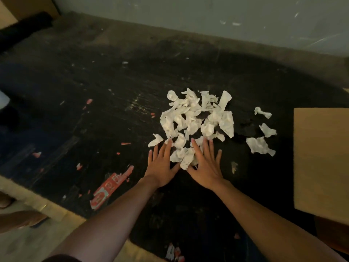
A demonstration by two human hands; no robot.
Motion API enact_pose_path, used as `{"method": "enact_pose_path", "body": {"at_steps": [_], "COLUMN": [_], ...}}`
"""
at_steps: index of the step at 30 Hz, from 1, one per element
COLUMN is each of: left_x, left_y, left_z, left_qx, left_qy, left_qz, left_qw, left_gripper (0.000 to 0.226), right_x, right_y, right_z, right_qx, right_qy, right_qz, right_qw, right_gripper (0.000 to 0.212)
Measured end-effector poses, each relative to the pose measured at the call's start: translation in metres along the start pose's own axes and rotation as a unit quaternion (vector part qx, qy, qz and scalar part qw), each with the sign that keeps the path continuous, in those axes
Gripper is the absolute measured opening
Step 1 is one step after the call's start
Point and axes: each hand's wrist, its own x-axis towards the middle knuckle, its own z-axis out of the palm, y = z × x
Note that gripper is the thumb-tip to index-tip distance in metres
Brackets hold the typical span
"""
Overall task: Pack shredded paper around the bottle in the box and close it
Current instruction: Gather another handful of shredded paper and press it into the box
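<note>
We look down from head height at a dark, scuffed black table (94,114) that fills most of the view, with a pale grey wall (207,19) running along its far edge. Both of our bare arms reach forward from the bottom of the picture. Our left hand (160,165) lies flat, palm down, fingers spread wide and holding nothing, its fingertips touching the near edge of a pile of shredded paper (196,118). Our right hand (206,165) is just beside it, also flat and spread, gripping nothing, its fingers resting over the nearest crumpled white scraps. A few scraps bunch up in the gap between the two hands.

The pile is a loose heap of torn, crumpled white pieces, sitting a little right of the table's centre, just beyond our fingers. Three stray pieces (260,146) lie apart from it to the right, between the pile and a brown cardboard box (321,159) at the right edge of the view. We see only a flat cardboard face of the box, cut off by the frame; we cannot tell whether it is open or closed, and the bottle is not visible.

A torn red and white label (107,188) is stuck to the table near our left forearm, with small red flecks scattered around it
</note>
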Motion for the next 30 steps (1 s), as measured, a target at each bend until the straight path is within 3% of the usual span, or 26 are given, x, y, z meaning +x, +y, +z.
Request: {"method": "enact_pose_path", "body": {"at_steps": [3,5,7,9,12,17,21,25,30], "left_x": [0.014,0.021,0.036,0.059,0.104,0.182,0.209,0.212,0.189], "left_y": [-0.006,-0.021,-0.036,-0.043,-0.045,-0.038,-0.012,-0.007,-0.020], "left_z": [-0.021,-0.030,-0.035,-0.038,-0.042,-0.056,-0.069,-0.067,-0.067], "left_qx": [-0.004,0.002,-0.023,-0.066,-0.151,-0.217,-0.243,-0.242,-0.210], "left_qy": [0.099,0.146,0.173,0.171,0.129,0.068,0.012,-0.068,-0.161], "left_qz": [0.057,0.072,0.044,0.006,-0.021,-0.007,-0.002,0.067,0.126], "left_qw": [0.994,0.987,0.984,0.983,0.980,0.974,0.970,0.966,0.956], "left_gripper": [0.087,0.079,0.073,0.072,0.072,0.081,0.080,0.075,0.078], "right_x": [0.009,0.017,0.028,0.039,0.055,0.092,0.110,0.101,0.075], "right_y": [0.006,0.022,0.043,0.057,0.072,0.117,0.142,0.097,0.045], "right_z": [-0.017,-0.029,-0.037,-0.043,-0.055,-0.095,-0.105,-0.093,-0.066], "right_qx": [0.118,0.124,0.098,0.095,0.111,0.129,0.146,0.166,0.205], "right_qy": [0.177,0.302,0.357,0.353,0.346,0.245,0.146,0.098,0.086], "right_qz": [-0.010,0.099,0.246,0.355,0.432,0.507,0.459,0.392,0.271], "right_qw": [0.977,0.940,0.896,0.861,0.826,0.816,0.864,0.899,0.936], "right_gripper": [0.077,0.063,0.058,0.058,0.056,0.059,0.070,0.053,0.058]}}
